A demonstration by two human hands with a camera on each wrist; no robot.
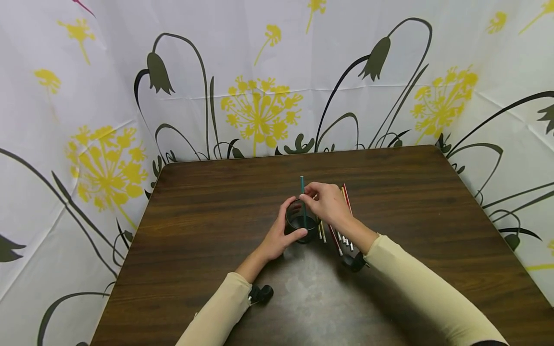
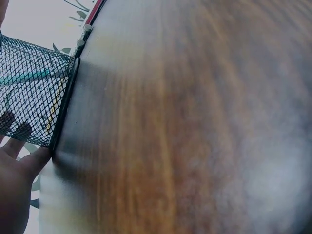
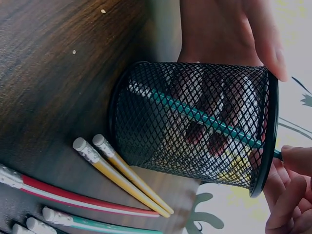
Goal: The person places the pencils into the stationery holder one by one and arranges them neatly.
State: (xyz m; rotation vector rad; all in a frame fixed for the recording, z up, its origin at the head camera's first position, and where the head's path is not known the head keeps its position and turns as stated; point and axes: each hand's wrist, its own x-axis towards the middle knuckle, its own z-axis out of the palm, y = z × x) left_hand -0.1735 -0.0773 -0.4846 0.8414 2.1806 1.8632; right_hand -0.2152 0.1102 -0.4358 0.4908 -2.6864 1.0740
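A black mesh pencil cup [image 3: 214, 173] stands upright on the table, its dark rim [image 3: 274, 114] facing up. My left hand [image 1: 273, 240] grips the cup from the left, thumb in front and fingers round the far side, visible through the mesh. With thumb and fingertips, my right hand [image 1: 331, 204] pinches a teal pencil [image 1: 302, 185] at the cup's rim. Most of that pencil slants down inside the cup, its white eraser end [image 3: 139, 88] near the bottom. In the left wrist view, the left hand [image 2: 17, 183] presses against the mesh wall.
Just right of the cup lie several loose pencils, including two yellow pencils [image 3: 124, 175], a red pencil [image 3: 83, 197] and another teal pencil [image 3: 102, 226], eraser ends toward me. The brown wooden table [image 1: 207, 211] meets a flower-patterned curtain [image 1: 259, 57] at the back.
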